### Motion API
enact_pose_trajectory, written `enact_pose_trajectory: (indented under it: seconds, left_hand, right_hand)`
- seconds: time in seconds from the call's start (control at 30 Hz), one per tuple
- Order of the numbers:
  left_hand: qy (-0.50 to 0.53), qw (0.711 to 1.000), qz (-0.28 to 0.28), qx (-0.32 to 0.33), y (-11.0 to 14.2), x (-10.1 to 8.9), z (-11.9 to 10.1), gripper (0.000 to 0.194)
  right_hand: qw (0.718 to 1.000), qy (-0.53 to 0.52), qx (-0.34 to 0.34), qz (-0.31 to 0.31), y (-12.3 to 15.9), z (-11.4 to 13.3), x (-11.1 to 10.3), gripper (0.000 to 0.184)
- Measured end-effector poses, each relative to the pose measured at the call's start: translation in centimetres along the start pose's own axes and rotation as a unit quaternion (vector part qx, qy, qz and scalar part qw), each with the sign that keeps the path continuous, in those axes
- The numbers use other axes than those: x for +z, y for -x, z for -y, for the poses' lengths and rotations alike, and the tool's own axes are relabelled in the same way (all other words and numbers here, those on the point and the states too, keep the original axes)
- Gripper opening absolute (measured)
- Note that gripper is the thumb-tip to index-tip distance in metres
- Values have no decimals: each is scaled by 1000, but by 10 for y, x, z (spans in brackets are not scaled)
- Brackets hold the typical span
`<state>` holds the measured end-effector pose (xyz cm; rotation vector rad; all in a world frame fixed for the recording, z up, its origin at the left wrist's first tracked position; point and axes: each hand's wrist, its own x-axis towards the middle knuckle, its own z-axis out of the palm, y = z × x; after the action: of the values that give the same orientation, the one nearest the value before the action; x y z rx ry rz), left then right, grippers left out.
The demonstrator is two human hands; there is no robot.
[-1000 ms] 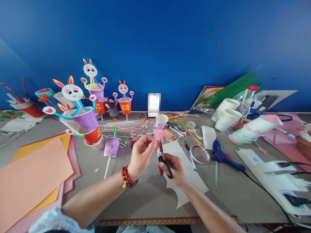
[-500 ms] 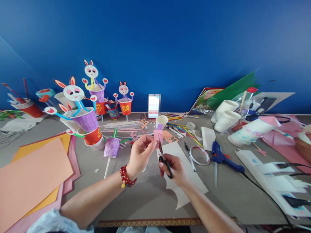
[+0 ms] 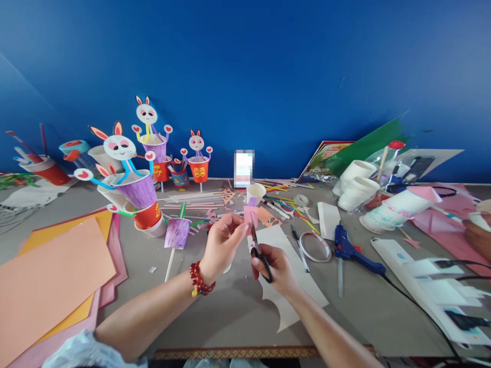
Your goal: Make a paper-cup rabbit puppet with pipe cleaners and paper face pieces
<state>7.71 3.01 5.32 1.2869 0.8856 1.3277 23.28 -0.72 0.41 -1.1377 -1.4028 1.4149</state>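
Between thumb and fingers, my left hand (image 3: 226, 243) pinches a small piece of pink paper (image 3: 250, 215). A pair of black-handled scissors (image 3: 262, 263) is gripped in my right hand (image 3: 278, 268), its blades pointing up at the pink paper's lower part. Whether the blades are fully closed is hard to make out. Behind the paper stands a white paper cup (image 3: 255, 192) with a purple patch. Under my right hand lies a white sheet (image 3: 293, 291) with scalloped cut edges. A purple cup piece on a white stick (image 3: 177, 233) is left of my left hand.
Rabbit-faced paper cup figures (image 3: 136, 189) stand at the left behind stacked coloured paper (image 3: 57, 286). To the right are a tape roll (image 3: 314, 246), a blue glue gun (image 3: 355, 250) with its cord, and a power strip (image 3: 425, 286). Another person's hand (image 3: 477, 235) shows at the far right.
My hands, the pink paper and the scissors keep nearly the same position. The view has shifted very slightly, and the other person's hand at the far right has moved a little.
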Motion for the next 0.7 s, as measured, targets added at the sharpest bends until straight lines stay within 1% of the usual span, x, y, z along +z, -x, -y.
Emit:
enact_pose_trajectory:
  seconds: [0.33, 0.7]
  left_hand:
    - [1, 1000, 2, 3, 1, 0, 0, 20]
    - [6, 1000, -5, 6, 1, 2, 0, 20]
  right_hand:
    - [1000, -15, -3, 7, 0, 0, 0, 47]
    - [1000, -1, -7, 5, 0, 3, 1, 48]
